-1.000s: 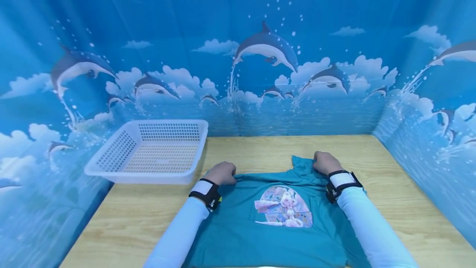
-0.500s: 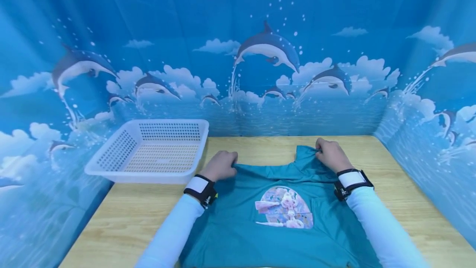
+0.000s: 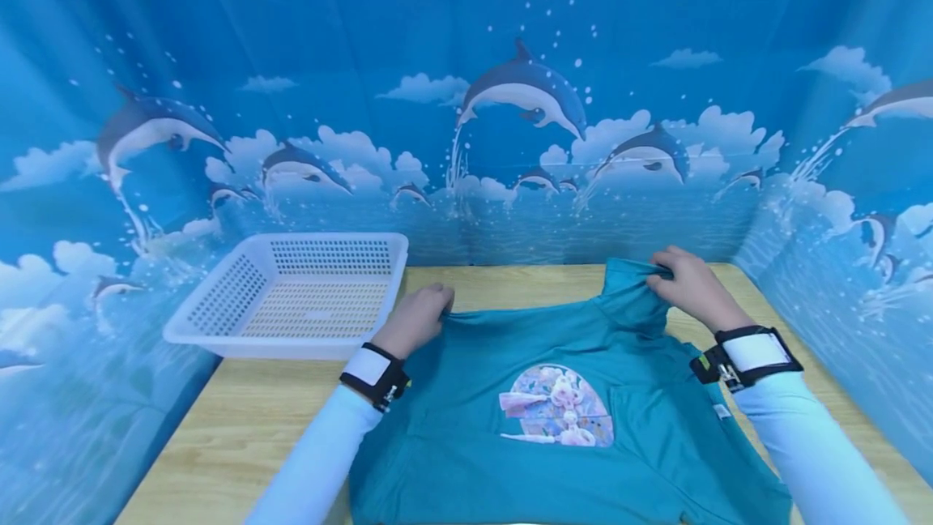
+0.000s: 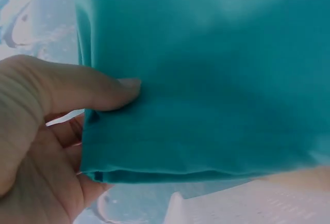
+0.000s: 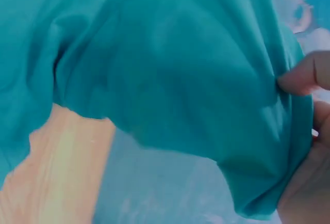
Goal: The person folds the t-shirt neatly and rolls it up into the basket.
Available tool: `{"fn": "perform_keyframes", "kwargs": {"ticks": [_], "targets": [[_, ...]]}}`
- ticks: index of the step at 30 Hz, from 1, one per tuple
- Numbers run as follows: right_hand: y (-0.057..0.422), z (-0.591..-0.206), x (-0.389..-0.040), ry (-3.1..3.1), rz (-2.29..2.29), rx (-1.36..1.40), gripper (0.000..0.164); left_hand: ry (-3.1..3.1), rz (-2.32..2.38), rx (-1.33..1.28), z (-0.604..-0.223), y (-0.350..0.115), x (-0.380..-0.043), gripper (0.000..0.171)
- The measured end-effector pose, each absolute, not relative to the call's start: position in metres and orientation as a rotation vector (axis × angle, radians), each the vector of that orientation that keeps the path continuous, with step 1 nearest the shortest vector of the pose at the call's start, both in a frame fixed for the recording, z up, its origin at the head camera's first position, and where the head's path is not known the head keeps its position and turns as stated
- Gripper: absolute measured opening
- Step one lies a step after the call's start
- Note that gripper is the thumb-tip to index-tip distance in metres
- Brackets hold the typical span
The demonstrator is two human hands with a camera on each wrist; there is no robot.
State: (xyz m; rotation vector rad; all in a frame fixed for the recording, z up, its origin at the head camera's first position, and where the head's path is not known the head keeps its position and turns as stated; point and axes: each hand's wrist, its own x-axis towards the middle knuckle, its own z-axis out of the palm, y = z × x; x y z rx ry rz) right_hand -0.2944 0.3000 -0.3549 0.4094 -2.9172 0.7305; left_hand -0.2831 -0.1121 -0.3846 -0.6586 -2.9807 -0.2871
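Note:
A teal T-shirt with a pale floral print lies across the near part of the table, its far edge raised by both hands. My left hand pinches the far left corner; in the left wrist view the thumb presses on the teal cloth near a folded, hemmed edge. My right hand pinches the far right part. In the right wrist view, gathered cloth hangs from between the thumb and the fingers behind it. Between the hands the edge is stretched nearly straight.
A white perforated plastic basket stands at the back left of the wooden table, close beside the left hand. Blue curtains printed with dolphins hang behind and along both sides. A small white tag shows on the shirt's right.
Both hands have drawn farther away and apart, the right one going more to the right. The shirt's far edge has risen and tightened, and more of its right side now shows.

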Motion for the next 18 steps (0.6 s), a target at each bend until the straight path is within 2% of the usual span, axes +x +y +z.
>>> {"fn": "perform_keyframes", "kwargs": {"ticks": [4, 9, 18], "targets": [[0.305, -0.351, -0.27, -2.876, 0.767, 0.49, 0.027, -2.947, -0.288, -0.701, -0.384, -0.117, -0.266, 0.019], [0.31, -0.363, -0.236, -2.854, 0.725, 0.561, 0.021, -2.885, -0.262, -0.78, -0.389, -0.122, -0.24, 0.019], [0.317, -0.394, -0.173, -2.877, 0.805, 0.504, 0.016, -2.816, -0.286, -0.95, -0.414, -0.127, -0.196, 0.023]]}}
